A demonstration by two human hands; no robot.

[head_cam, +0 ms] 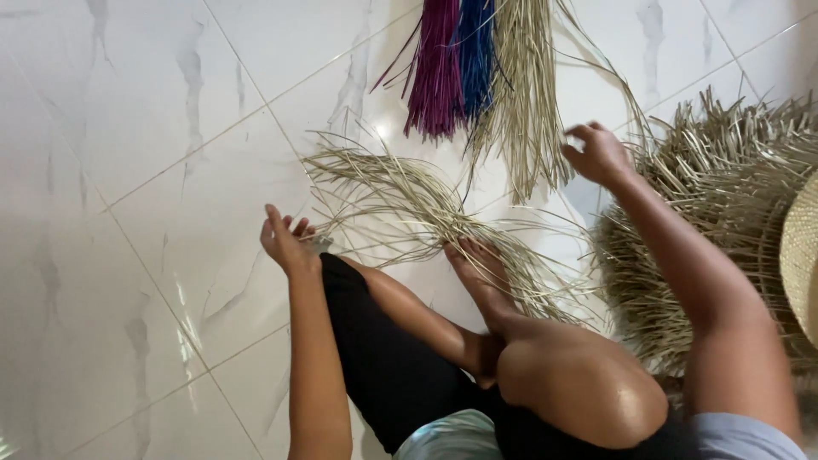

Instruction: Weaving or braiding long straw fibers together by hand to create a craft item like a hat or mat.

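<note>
**A:** What do I have on the head view?

**B:** Left hand [285,241] at centre-left of the frame, fingers curled in, pinching the ends of the loose straw strands [409,209] that fan across the floor [128,170] mid-frame. Right hand [599,155] at upper right, fingers hooked and half curled. I can't tell if it grips a strand or only touches one from the pale straw bundle [524,94] at top centre.

**A:** What anchors the fan?

**B:** The bare foot [479,271] at centre presses on the strands where they converge. That looks like the only hold-down.

**A:** Risks?

**B:** Main one, in my judgement: the tile is glossy, so if the foot lifts or slides, the fan likely springs apart and the order is lost. Second: the left pinch sits on thin ends, so a hard pull could slip them out or kink them.

**A:** Anything nearby to snag?

**B:** The woven straw piece [716,213] with a bristling fringe sits at right, just beside the right forearm. A sweep could catch those ends. The purple bundle [436,72] and blue bundle [477,55] lie at top centre, touching the pale one, so a blind grab could take the wrong colour.
</note>
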